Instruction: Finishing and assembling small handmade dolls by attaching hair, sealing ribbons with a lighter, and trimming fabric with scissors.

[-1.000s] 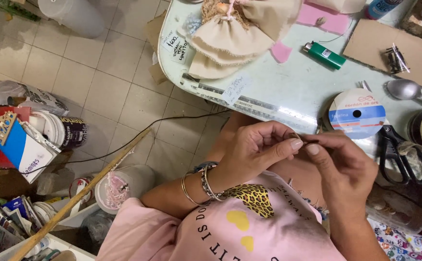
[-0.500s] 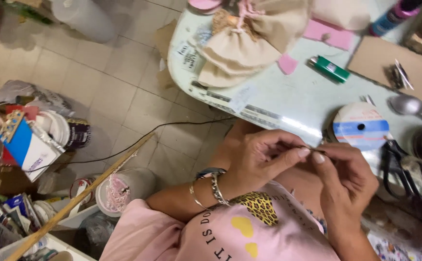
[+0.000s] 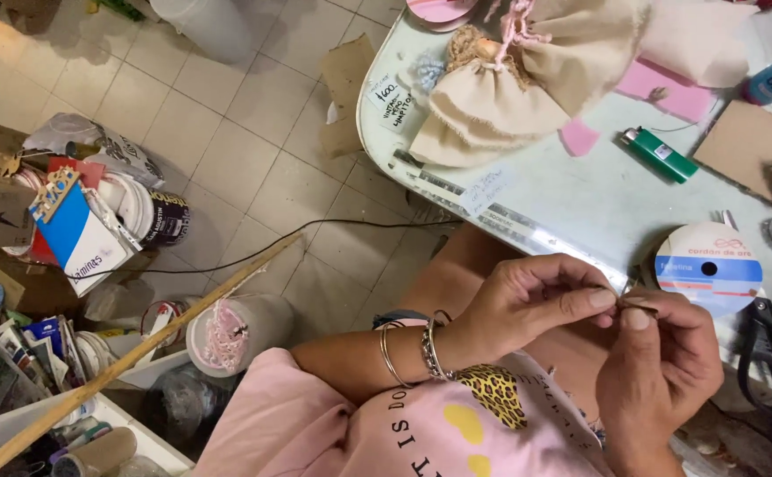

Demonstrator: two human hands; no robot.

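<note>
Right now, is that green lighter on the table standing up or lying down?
Lying down. The green lighter rests flat on its side on the pale table, slanted, between the pink scraps and the brown card, clear of both hands.

A green lighter (image 3: 658,154) and blue-and-white ribbon spool (image 3: 708,268) lie on the pale counter (image 3: 580,208) near a beige cloth doll (image 3: 501,97), above a pink shirt (image 3: 333,424) with leopard-print patch (image 3: 490,394).
</note>
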